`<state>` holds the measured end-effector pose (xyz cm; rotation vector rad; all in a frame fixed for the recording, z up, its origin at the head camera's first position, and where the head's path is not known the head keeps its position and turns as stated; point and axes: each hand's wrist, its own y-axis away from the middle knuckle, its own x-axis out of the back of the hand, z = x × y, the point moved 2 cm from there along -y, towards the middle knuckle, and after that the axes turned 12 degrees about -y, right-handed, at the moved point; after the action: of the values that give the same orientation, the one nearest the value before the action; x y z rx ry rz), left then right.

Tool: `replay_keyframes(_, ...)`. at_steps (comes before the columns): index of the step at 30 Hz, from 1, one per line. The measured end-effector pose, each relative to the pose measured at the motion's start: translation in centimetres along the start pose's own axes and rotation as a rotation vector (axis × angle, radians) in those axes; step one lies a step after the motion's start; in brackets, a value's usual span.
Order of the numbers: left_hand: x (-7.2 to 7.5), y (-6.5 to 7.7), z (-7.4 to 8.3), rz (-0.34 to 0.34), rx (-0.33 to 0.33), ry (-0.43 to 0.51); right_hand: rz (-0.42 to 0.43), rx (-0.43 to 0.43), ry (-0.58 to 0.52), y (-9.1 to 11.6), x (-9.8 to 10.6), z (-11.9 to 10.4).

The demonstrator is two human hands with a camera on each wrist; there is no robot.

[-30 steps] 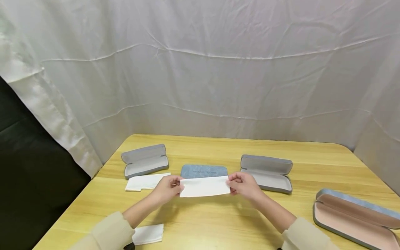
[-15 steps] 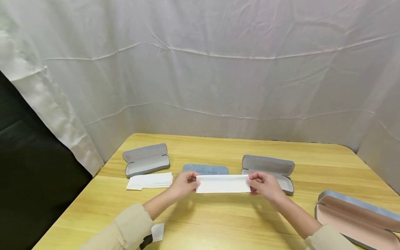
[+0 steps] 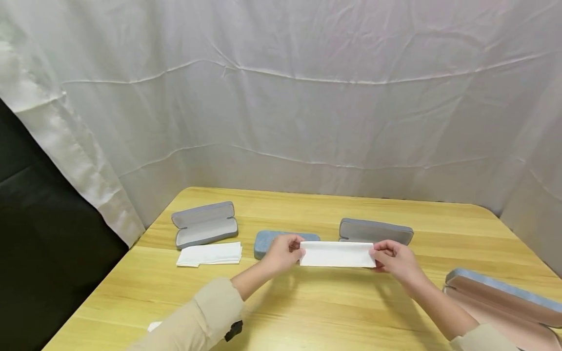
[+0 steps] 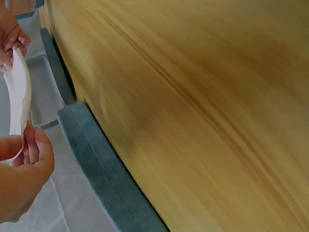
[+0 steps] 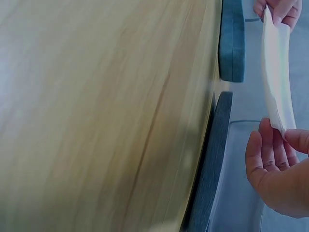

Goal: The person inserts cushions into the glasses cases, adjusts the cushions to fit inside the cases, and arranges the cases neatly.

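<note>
A folded white cloth (image 3: pixel 338 254) is stretched level between both hands above the table, in front of an open grey glasses case (image 3: pixel 375 230). My left hand (image 3: pixel 283 254) pinches its left end between thumb and fingers, close in front of a closed blue glasses case (image 3: pixel 265 243). At the other end, my right hand (image 3: pixel 398 263) pinches the cloth the same way. Both wrist views show the thumbs pressing the white cloth (image 5: pixel 279 72) against the fingers. Most of the open grey case's lower half is hidden behind the cloth and right hand.
Another open grey glasses case (image 3: pixel 206 226) stands at the back left, with a folded white cloth (image 3: pixel 208 254) lying before it. An open blue case with pink lining (image 3: pixel 500 300) sits at the right. A white scrap (image 3: pixel 153 325) peeks out beside the left sleeve.
Both hands have carried the stretched white cloth to the right, from before the closed blue case to before the open grey case. The left sleeve now covers most of the near white piece.
</note>
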<state>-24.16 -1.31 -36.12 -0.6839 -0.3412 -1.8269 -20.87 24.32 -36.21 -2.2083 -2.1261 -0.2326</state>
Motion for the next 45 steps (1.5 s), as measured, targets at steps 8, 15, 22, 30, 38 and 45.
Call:
replay_keyframes(8,-1.6,-1.7,0.8,0.038,0.005,-0.021,0.037,0.018,0.011,-0.2,1.6,0.2)
replay_keyframes(15,-3.1,-3.3,1.3,0.072,0.017,-0.016,0.078,0.032,0.04,-0.4,3.1,0.6)
replay_keyframes(22,-4.2,-4.3,1.8,0.099,0.054,-0.03,0.134,0.022,0.081,-0.9,4.0,1.1)
replay_keyframes(30,-5.6,-5.7,2.7,0.156,0.077,-0.054,0.2,-0.013,0.084,-1.2,5.1,1.5)
replay_keyframes(38,-7.4,-6.7,2.9,0.176,0.093,-0.049,0.27,-0.046,0.088,-1.6,5.9,2.3)
replay_keyframes(45,-8.3,-7.4,3.1,0.214,0.099,-0.068,0.321,-0.045,0.135,-2.0,6.3,2.6)
